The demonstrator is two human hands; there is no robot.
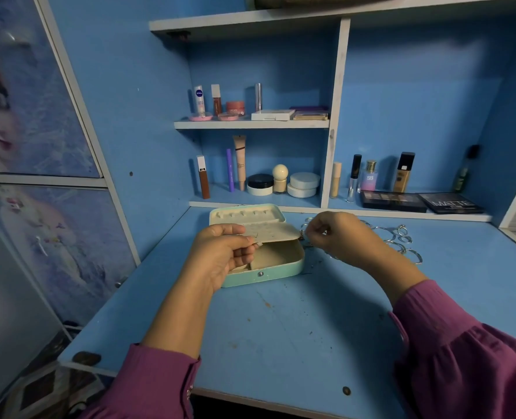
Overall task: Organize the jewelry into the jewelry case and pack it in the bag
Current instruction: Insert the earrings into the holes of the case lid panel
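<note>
Right now the fingers (244,251) of the left hand (220,255) are curling around and pinching the near edge of a pale, felt-like earring flap (273,231); that flap is lying lifted over the open tray of the jewelry case (265,275), a mint-green rounded box with a small metal snap on its front wall; its lid (246,215) is standing open behind, showing a cream moulded lining. The right hand (338,234) is hovering just right of the case, its fingertips pinching something tiny and metallic, too small to identify; beyond it, thin silver hoops and bangles (398,240) are lying in a loose cluster on the scuffed blue surface (280,328); purple gathered sleeves (468,352) are covering both forearms.
</note>
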